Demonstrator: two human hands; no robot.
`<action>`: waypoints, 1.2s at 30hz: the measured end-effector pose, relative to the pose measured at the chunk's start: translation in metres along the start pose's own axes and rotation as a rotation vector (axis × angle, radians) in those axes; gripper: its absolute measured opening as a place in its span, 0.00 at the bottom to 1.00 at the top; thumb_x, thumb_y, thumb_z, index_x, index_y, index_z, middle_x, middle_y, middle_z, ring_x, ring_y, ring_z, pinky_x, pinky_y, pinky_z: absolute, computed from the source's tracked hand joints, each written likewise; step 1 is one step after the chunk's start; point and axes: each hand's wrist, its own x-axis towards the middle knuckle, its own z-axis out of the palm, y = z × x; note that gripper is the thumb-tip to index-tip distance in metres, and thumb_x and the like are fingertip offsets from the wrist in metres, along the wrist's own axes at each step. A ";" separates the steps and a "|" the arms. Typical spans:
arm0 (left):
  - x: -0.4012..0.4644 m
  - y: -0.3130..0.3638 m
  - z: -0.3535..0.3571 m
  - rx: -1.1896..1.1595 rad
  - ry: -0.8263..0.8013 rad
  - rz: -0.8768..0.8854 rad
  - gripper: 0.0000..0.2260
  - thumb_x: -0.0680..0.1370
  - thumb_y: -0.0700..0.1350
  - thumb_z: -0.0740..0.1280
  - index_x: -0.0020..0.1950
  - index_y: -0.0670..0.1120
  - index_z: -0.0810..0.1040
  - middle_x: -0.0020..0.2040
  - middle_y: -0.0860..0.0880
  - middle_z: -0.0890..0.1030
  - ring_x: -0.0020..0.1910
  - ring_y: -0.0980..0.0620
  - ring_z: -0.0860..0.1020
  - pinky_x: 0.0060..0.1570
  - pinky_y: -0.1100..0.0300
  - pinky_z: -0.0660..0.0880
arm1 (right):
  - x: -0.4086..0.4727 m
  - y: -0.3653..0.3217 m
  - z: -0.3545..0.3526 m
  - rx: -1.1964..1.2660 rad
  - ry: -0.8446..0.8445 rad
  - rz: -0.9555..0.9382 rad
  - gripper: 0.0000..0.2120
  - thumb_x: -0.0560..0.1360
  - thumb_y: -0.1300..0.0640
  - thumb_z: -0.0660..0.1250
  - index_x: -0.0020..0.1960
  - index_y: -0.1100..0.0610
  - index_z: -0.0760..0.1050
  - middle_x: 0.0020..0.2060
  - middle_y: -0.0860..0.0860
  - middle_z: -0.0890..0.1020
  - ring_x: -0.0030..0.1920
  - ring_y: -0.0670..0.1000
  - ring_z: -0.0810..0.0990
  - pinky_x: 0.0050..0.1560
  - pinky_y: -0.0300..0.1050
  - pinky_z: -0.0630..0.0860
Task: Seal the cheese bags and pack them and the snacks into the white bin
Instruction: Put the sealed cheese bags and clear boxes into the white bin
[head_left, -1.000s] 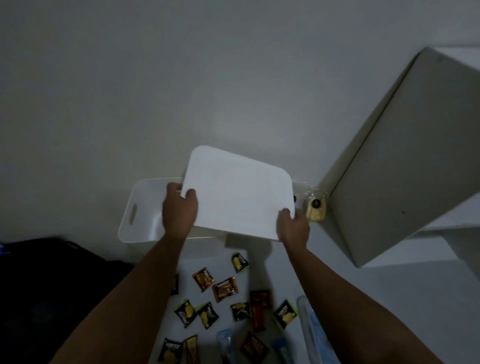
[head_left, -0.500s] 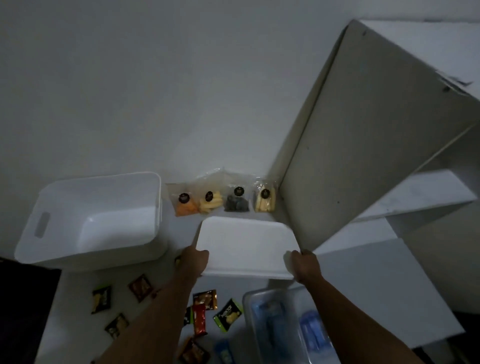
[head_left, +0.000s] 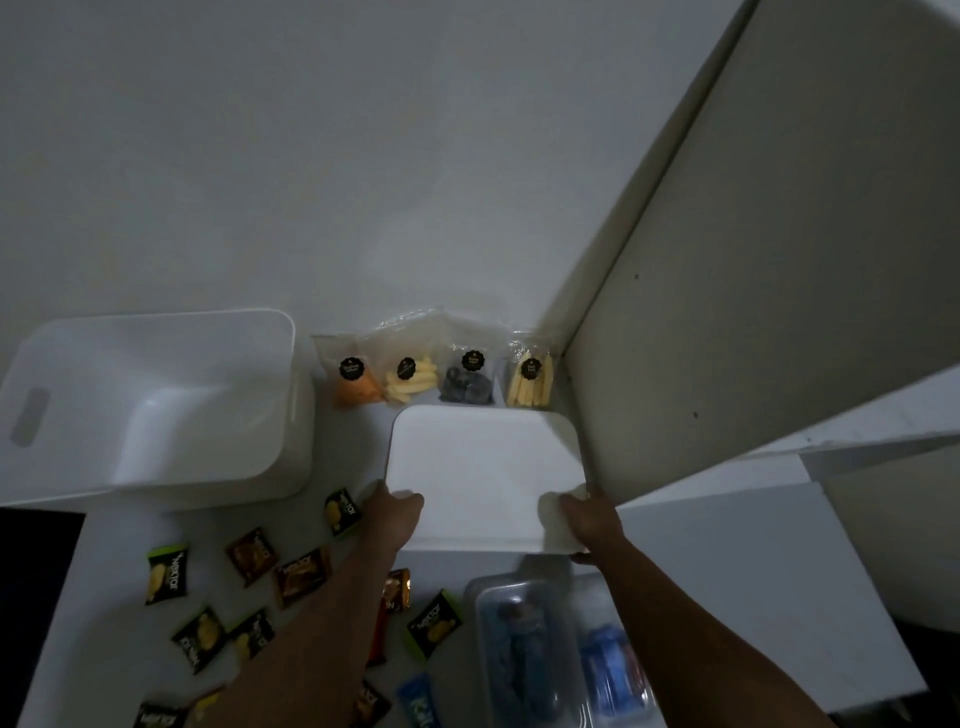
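Both hands grip one flat white lid (head_left: 483, 473) by its near edge. Left hand (head_left: 392, 512) is clamped on the near left corner, thumb on top. Right hand (head_left: 584, 522) is clamped on the near right corner, fingers wrapped under the edge. Hands are apart, one lid-width between them. Whether the lid rests on the white tabletop (head_left: 104, 597) or is held just above it cannot be told.

Just beyond the lid's far edge, four clear cheese bags (head_left: 434, 371) stand in a row against the wall, each with a round black label: orange, pale yellow sticks, dark, pale yellow sticks. Whether their tops are sealed cannot be told.

Left of the bags: the white bin (head_left: 150, 400), open, nothing visible inside, slot handle in its left wall.

Near side of the table, under and left of the left forearm: small snack packets (head_left: 166, 574) scattered flat, green-and-yellow and brown, apart from one another. Beneath the right forearm: a clear plastic container (head_left: 524, 639) with blue contents, and blue packets (head_left: 608, 665) beside it.

Right of the lid, touching or nearly so: a tall white cabinet panel (head_left: 753, 312).
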 end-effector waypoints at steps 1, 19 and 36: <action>0.019 -0.010 0.004 0.001 -0.002 -0.003 0.38 0.63 0.52 0.67 0.72 0.38 0.73 0.60 0.38 0.81 0.50 0.43 0.82 0.38 0.60 0.76 | 0.005 0.001 0.001 0.013 0.014 -0.001 0.32 0.77 0.47 0.71 0.77 0.52 0.64 0.68 0.61 0.73 0.63 0.65 0.75 0.51 0.63 0.83; -0.087 0.041 -0.034 0.085 -0.022 0.170 0.27 0.81 0.41 0.66 0.79 0.42 0.64 0.68 0.42 0.76 0.56 0.48 0.74 0.54 0.57 0.72 | -0.053 -0.018 0.025 -0.028 0.168 -0.411 0.22 0.79 0.51 0.70 0.71 0.58 0.74 0.69 0.59 0.77 0.68 0.60 0.77 0.66 0.52 0.74; -0.074 0.097 -0.089 0.126 0.093 0.358 0.28 0.81 0.45 0.67 0.80 0.46 0.63 0.78 0.45 0.67 0.73 0.45 0.71 0.59 0.61 0.69 | -0.086 -0.122 0.110 -0.139 -0.026 -0.613 0.23 0.79 0.49 0.70 0.71 0.56 0.75 0.65 0.55 0.81 0.64 0.55 0.80 0.58 0.43 0.72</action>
